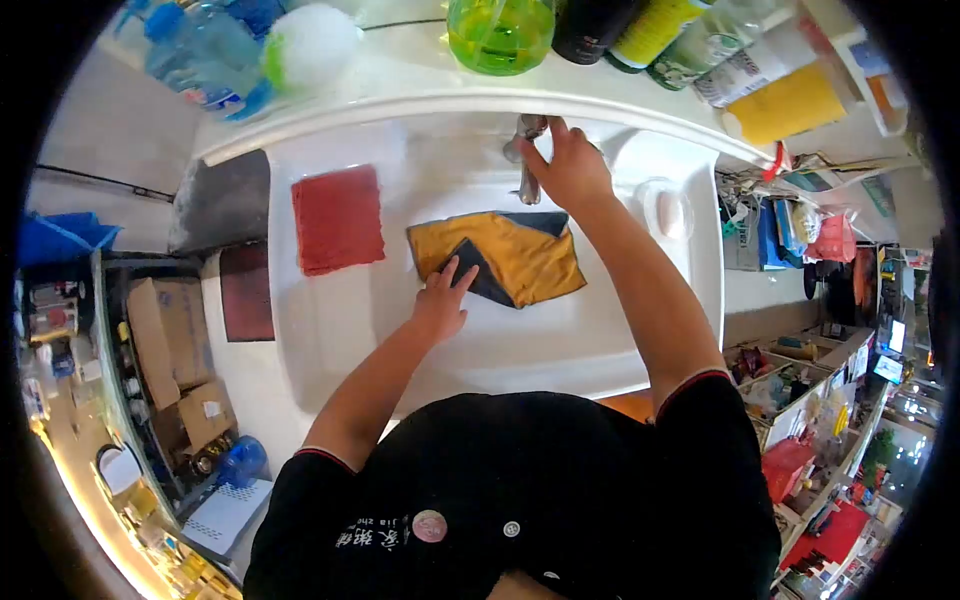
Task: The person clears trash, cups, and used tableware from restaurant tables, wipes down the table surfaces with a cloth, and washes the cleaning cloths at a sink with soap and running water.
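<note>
The surface is a white sink [500,360] with a faucet [529,190] at its far side, and the faucet serves as the landmark. Beyond it runs a white shelf [400,85] with a bottle of green liquid [500,35], dark and yellow bottles to the right of that, and blue plastic bottles [205,60] farther left. A red cloth [338,220] lies flat on the sink, left of the faucet; a clear round dish [668,212] sits to its right. In the room, well left of the faucet, are cardboard boxes [170,335]; well right are crowded shelves with red items.

The yellow and grey cloth [540,260] lies in the sink on the near side of the faucet, partly folded. Its long axis runs left to right, the right end angled slightly toward the person. A grey folded corner points roughly toward the faucet.

The left hand [440,305] rests on the grey fold, two fingers extended and spread in a V, the others bent under. The right hand [572,165] is at the faucet, fingers reaching its top, thumb held apart from them along its body; how firmly they grip, I cannot tell.
</note>
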Demonstrator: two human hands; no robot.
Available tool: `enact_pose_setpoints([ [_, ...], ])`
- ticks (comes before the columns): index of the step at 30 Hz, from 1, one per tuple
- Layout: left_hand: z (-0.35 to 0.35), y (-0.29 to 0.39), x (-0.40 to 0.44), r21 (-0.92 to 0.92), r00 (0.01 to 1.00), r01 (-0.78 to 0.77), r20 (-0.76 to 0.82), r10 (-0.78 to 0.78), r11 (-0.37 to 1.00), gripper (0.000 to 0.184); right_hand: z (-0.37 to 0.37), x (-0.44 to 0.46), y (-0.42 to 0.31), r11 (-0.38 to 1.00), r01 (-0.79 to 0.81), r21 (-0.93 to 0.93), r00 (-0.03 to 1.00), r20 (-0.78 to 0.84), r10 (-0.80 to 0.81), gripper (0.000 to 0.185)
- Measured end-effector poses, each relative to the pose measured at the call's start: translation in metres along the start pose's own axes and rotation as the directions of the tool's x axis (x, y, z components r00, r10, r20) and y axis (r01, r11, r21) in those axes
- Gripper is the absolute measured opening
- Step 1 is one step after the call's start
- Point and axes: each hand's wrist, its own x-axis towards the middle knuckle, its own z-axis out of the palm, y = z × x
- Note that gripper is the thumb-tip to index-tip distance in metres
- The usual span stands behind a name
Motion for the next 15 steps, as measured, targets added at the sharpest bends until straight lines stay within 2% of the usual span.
enact_pose_setpoints([
  [1, -0.002, -0.002, 0.002, 0.008, 0.997, 0.027, 0.066, -0.027, 1.0, 0.05, 0.002, 0.012, -0.007, 0.99, -0.081, -0.112, 0.976, 0.192, 0.101, 0.043],
  [2, -0.004, -0.003, 0.005, 0.019, 0.991, 0.052, 0.126, -0.054, 0.998, 0.052, 0.007, 0.022, -0.005, 0.99, -0.083, -0.113, 0.973, 0.204, 0.105, 0.043],
  [4, 0.003, -0.012, 0.014, 0.074, 0.98, 0.038, 0.194, -0.052, 0.997, 0.048, 0.017, 0.038, 0.002, 0.988, 0.138, -0.066, 0.989, 0.067, -0.134, 0.043],
  [5, 0.008, -0.015, 0.014, 0.13, 0.966, 0.014, 0.253, -0.047, 0.991, 0.045, 0.021, 0.045, 0.006, 0.989, 0.136, -0.064, 0.988, 0.082, -0.13, 0.043],
  [6, 0.01, -0.016, 0.011, 0.121, 0.963, 0.023, 0.263, -0.054, 0.992, 0.045, 0.022, 0.052, 0.012, 0.935, 0.318, -0.158, 0.947, 0.091, -0.307, 0.043],
  [7, 0.011, -0.016, 0.006, 0.144, 0.968, 0.011, 0.245, -0.046, 0.989, 0.033, 0.018, 0.056, 0.015, 0.838, 0.488, -0.244, 0.873, 0.116, -0.474, 0.043],
  [8, 0.011, -0.016, 0.001, 0.171, 0.973, -0.003, 0.228, -0.037, 0.985, 0.023, 0.008, 0.062, 0.021, 0.832, 0.518, -0.197, 0.841, 0.294, -0.454, 0.039],
  [9, 0.009, -0.014, -0.003, 0.17, 0.971, 0.001, 0.235, -0.042, 0.986, 0.023, 0.001, 0.065, 0.022, 0.834, 0.518, -0.19, 0.84, 0.3, -0.453, 0.039],
  [12, 0.003, -0.009, -0.001, 0.099, 0.932, 0.163, 0.311, -0.186, 0.982, 0.009, 0.0, 0.064, 0.037, 0.808, 0.58, -0.103, 0.798, 0.275, -0.537, 0.034],
  [13, 0.003, -0.007, 0.006, -0.227, 0.973, 0.176, 0.189, -0.133, 0.958, 0.008, 0.011, 0.059, 0.05, 0.798, 0.603, -0.028, 0.788, 0.178, -0.589, 0.034],
  [14, 0.005, -0.004, 0.017, -0.527, 0.991, 0.129, 0.05, -0.121, 0.84, 0.01, 0.023, 0.052, 0.062, 0.777, 0.628, 0.041, 0.774, 0.074, -0.629, 0.034],
  [15, 0.007, 0.0, 0.034, -0.518, 0.991, 0.13, 0.052, -0.121, 0.846, 0.01, 0.031, 0.046, 0.069, 0.747, 0.657, 0.104, 0.753, -0.038, -0.657, 0.034],
])
